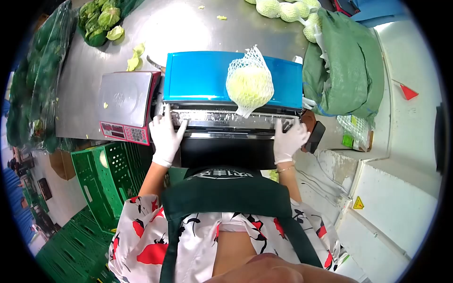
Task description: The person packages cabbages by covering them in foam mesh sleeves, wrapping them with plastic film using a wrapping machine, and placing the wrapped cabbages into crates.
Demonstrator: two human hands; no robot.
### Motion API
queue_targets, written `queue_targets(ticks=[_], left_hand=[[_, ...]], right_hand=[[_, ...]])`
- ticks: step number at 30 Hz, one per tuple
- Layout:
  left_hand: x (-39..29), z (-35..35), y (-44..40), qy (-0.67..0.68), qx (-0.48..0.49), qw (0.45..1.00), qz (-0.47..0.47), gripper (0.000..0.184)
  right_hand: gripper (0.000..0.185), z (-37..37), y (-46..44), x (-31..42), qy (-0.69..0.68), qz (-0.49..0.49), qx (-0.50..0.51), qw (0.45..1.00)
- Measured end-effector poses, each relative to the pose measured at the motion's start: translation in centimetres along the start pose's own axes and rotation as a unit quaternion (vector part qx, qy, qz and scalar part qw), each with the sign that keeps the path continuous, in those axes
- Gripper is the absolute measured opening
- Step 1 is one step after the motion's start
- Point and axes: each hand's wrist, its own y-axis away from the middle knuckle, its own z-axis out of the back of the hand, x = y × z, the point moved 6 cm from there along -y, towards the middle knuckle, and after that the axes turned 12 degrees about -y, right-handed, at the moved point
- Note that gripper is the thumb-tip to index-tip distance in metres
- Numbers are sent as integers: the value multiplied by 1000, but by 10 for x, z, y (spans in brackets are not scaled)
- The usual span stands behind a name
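A blue wrapping machine (198,78) stands in front of me, with clear film (222,119) stretched across its near edge. On its blue top lies a pale green round vegetable (250,86) in a white foam net. My left hand (166,134), in a white glove, rests at the left end of the film, thumb and fingers apart. At the right end is my right hand (290,139), also gloved, with its fingers at the film's edge. Whether its fingertips pinch the film is too small to tell. Below the film lies a black plate (226,153).
A red and silver scale (125,101) stands left of the machine. Leafy greens (101,21) and loose leaves lie behind it. Netted vegetables (288,12) and a green sack (351,63) are at the right. Green crates (113,174) stand low at the left.
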Motion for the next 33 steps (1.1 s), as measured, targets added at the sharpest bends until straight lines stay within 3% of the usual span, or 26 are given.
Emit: queue_targets(ticks=[3, 5, 6, 7, 8, 9, 10, 12, 14, 15, 16, 17, 18, 19, 20, 21, 23, 25, 27, 28, 31, 32, 33], left_hand=[[-14, -16, -6, 126, 37, 990, 52, 71], [-15, -18, -16, 229, 83, 968, 51, 60], [-10, -35, -11, 456, 128, 875, 101, 42], [-11, -39, -6, 518, 188, 829, 99, 28], [-17, -22, -3, 539, 247, 804, 45, 25], [-23, 3, 3, 557, 304, 773, -9, 22], [-26, 22, 9, 521, 297, 796, -86, 19], [-27, 67, 9, 526, 344, 756, -181, 17], [-32, 100, 3, 576, 402, 674, -229, 15], [-38, 115, -2, 615, 432, 615, -240, 14], [-47, 128, -21, 641, 394, 613, -241, 13], [-47, 129, -43, 589, 278, 692, -311, 39], [-48, 118, -62, 578, 302, 740, -164, 77], [-62, 125, -99, 488, 161, 816, -264, 104], [-71, 111, -122, 457, 118, 851, -230, 111], [-82, 80, -142, 440, 129, 855, -241, 125], [-105, 15, -164, 311, 70, 892, -321, 137], [-126, -27, -166, 331, 94, 865, -366, 135], [-134, -39, -164, 534, 254, 769, -243, 125], [-133, -40, -162, 569, 262, 746, -226, 120], [-126, -38, -143, 656, 310, 675, -137, 104], [-124, -32, -125, 672, 339, 653, -84, 100], [-120, -23, -105, 686, 367, 627, -29, 95]], right_hand=[[53, -21, 5, 23, -71, 3, 56, 996], [28, -40, 5, 20, -210, -2, 62, 976], [26, -29, 2, 21, -285, -2, 111, 952], [24, -11, -4, 26, -360, -3, 158, 920], [23, 3, 2, 22, -527, -123, 182, 821], [22, 22, 6, 20, -566, -150, 220, 780], [20, 46, 12, 19, -543, -122, 240, 795], [20, 77, 28, 5, -481, -116, 355, 793], [19, 114, 23, 10, -616, 25, 437, 655], [25, 128, 4, 12, -642, 107, 425, 629], [32, 140, -18, 15, -664, 187, 408, 599], [41, 145, -42, 29, -656, 185, 375, 629], [51, 151, -66, 42, -645, 180, 343, 658], [68, 135, -84, 63, -587, 157, 314, 730], [85, 119, -102, 83, -521, 129, 291, 792], [106, 97, -123, 97, -439, 166, 286, 836], [126, 10, -141, 96, -225, 398, 209, 864], [128, -51, -139, 102, -336, 295, 348, 823], [123, -66, -142, 106, -456, 211, 384, 775], [120, -70, -138, 105, -510, 163, 403, 742], [99, -64, -116, 105, -604, 54, 415, 679], [76, -52, -99, 106, -636, -3, 432, 639], [64, -47, -79, 104, -670, -43, 407, 619]])
